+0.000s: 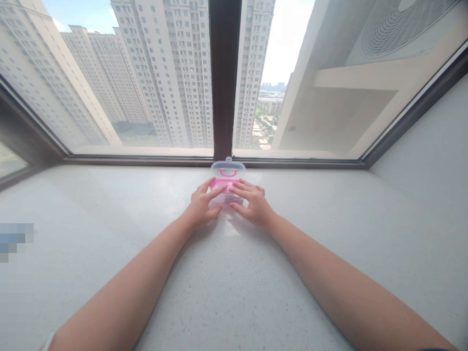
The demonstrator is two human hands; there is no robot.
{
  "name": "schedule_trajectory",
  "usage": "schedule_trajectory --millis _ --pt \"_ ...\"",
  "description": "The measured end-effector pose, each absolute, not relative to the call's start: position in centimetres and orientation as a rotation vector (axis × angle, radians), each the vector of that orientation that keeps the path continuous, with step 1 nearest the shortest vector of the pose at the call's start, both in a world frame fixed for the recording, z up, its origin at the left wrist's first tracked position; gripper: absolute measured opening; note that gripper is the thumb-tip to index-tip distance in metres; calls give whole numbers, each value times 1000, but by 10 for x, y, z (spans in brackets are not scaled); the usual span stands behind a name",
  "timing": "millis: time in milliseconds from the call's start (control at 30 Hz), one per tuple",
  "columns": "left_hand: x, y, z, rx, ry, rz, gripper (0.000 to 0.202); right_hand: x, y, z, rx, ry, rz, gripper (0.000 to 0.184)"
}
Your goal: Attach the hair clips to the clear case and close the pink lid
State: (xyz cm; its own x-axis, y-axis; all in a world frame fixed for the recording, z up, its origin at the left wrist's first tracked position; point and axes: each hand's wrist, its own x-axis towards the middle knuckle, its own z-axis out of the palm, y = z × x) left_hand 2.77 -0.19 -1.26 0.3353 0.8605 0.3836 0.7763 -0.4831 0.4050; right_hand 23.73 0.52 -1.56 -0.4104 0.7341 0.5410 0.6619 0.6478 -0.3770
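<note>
A small clear plastic storage box (216,199) stands on the white sill against the window frame. Its clear lid (215,169), with a pink handle, is flipped up at the back. A pink tray (218,184) sits at the top of the box, and something dark shows through the front wall below it. My left hand (202,202) grips the left side, its index finger over the tray and its thumb at the front. From the right, my right hand (255,201) grips the box likewise, fingers over the tray. The hands hide both box ends.
The speckled white sill (226,287) spreads around the box. A dark window post (224,83) rises right behind the lid, with glass on both sides. A white wall (431,161) bounds the right. At the left edge is a blurred bluish patch (12,239).
</note>
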Motion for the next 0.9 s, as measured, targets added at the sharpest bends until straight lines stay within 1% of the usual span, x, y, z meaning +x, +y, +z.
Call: schedule_trajectory --millis 400,700,900 --pt "29 -1 -14 2564 1617 808 53 236 6 -15 -1094 -2145 168 42" --pt "25 4 -19 2616 1506 919 52 233 5 -18 -1056 -2117 106 38" --pt "25 4 -19 2604 1498 950 50 233 3 -17 -1032 -2099 104 39"
